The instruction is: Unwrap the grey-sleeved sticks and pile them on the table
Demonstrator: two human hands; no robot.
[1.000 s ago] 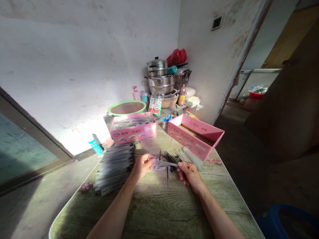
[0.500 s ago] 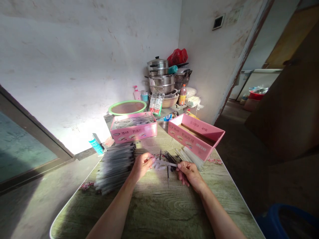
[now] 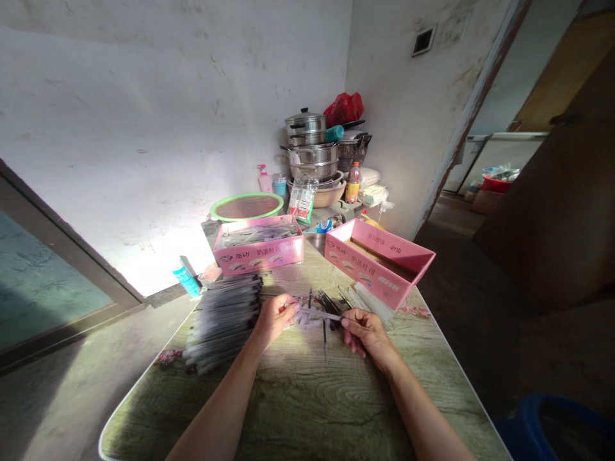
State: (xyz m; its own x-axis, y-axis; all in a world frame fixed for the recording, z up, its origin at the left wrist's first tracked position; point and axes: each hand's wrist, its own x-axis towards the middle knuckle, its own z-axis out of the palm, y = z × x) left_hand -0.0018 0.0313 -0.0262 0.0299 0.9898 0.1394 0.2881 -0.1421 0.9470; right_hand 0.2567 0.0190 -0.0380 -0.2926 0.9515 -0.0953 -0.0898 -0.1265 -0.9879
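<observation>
A thin translucent strip (image 3: 321, 314) is stretched between my two hands above the wooden-topped table (image 3: 307, 403). My left hand (image 3: 276, 318) pinches its left end between thumb and finger. At the other end, my right hand (image 3: 364, 330) grips it the same way, with the lower fingers curled loosely. Thin black sticks (image 3: 328, 301) and small pale pieces lie beneath and behind the strip. To the left of my left hand is a broad pile of grey, sleeve-like strips with dark ends (image 3: 221, 326). Whitish strips (image 3: 372, 302) lie beyond my right hand.
Two pink boxes stand at the table's far side: the left box (image 3: 262, 257) holds many thin strips, and the right box (image 3: 368, 269) sits at an angle. Behind them are a green-rimmed tray (image 3: 221, 214), stacked steel pots (image 3: 312, 153) and a bottle (image 3: 353, 184). A blue bin (image 3: 528, 416) stands at lower right.
The view has shifted very slightly. Both hands keep the same pinch on the strip, with no clear movement of the things on the table.
</observation>
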